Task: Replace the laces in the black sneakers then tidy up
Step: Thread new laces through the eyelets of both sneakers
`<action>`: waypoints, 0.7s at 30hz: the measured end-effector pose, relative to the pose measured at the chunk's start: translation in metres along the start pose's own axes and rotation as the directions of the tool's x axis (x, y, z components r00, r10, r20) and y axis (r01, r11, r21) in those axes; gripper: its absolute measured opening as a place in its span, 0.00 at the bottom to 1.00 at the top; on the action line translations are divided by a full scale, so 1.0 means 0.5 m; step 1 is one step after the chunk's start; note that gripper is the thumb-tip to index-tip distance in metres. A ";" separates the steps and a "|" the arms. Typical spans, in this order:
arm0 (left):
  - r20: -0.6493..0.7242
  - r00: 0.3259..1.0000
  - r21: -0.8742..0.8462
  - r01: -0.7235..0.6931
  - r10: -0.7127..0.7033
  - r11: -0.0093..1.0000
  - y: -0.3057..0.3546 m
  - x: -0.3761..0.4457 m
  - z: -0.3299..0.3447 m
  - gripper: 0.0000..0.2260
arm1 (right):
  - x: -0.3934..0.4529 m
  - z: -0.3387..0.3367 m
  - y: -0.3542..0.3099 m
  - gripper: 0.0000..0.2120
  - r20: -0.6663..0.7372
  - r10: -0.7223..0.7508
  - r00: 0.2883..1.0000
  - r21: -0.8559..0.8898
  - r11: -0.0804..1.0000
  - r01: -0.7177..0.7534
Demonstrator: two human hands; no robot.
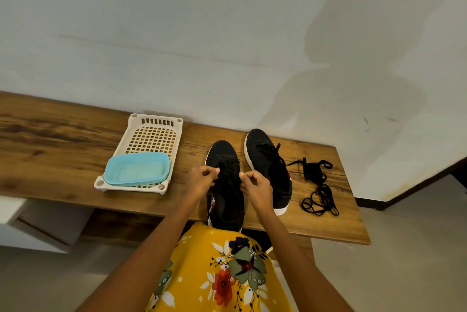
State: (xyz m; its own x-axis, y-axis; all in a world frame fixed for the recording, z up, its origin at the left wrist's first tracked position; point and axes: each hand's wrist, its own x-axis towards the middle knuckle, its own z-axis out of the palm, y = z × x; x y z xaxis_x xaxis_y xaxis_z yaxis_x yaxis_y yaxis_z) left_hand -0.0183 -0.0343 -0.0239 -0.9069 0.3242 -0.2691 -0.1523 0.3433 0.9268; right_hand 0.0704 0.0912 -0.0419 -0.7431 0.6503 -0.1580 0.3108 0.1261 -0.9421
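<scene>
Right now both hands are busy at the near shoe (227,185), and that shoe is the thing to find everything else by. It lies on the tabletop (63,160) with its toe pointing away and its heel hanging a little over the near edge, close to the person, so it is easy to reach.

The left hand (201,180) is at the left side of the shoe and the right hand (255,183) is at the right side. On each hand the fingers (211,170) are curled in tight and look like they pinch a bit of the black lace (227,167) over the front of the shoe. The lace is as dark as the shoe, so I cannot see just where it runs. One hand on each side makes sense, I think, because then both ends can be pulled evenly.

To the right of the near shoe, almost touching it, sits the other shoe (267,167), and its lace looks loose on top. Farther right lies a heap of black laces (318,185), well out of the way.

To the left of the near shoe sits a white tray (154,132), and a blue box (137,169) rests in its near end. I guess they wait there for tidy-up time.
</scene>
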 end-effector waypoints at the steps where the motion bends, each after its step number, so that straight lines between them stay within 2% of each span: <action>1: 0.016 1.000 -0.001 0.010 -0.010 1.000 0.004 0.000 0.002 0.10 | -0.002 0.000 0.002 0.08 0.010 -0.022 1.000 -0.031 0.999 0.022; 6: -0.018 1.000 0.057 -0.017 0.018 0.998 0.006 0.006 0.010 0.09 | -0.007 0.011 -0.013 0.06 -0.023 -0.101 0.995 -0.120 0.988 0.098; 12: -0.067 0.996 0.185 -0.048 0.062 0.982 -0.002 0.007 0.022 0.10 | -0.005 0.025 0.000 0.10 -0.065 -0.009 0.998 -0.096 0.995 0.003; 16: -0.089 0.994 0.086 -0.059 0.067 0.995 -0.005 -0.002 0.011 0.08 | 0.002 0.016 -0.012 0.09 -0.022 -0.057 0.998 -0.166 0.985 0.053; 19: -0.251 0.964 0.032 -0.085 0.091 0.996 -0.008 -0.013 -0.016 0.09 | -0.002 0.010 -0.021 0.07 0.035 -0.080 0.996 -0.192 0.978 0.086; 21: -0.283 0.953 0.049 -0.097 0.107 0.994 -0.009 -0.021 -0.023 0.12 | -0.008 0.010 -0.026 0.07 0.076 -0.098 0.992 -0.245 0.963 0.114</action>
State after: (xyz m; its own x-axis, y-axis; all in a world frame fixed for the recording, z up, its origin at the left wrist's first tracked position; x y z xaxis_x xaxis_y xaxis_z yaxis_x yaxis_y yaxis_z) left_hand -0.0126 -0.0496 -0.0220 -0.9919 0.0960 -0.0829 -0.0440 0.3528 0.9347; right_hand 0.0665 0.0835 -0.0306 -0.8127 0.5761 -0.0870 0.3600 0.3790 -0.8525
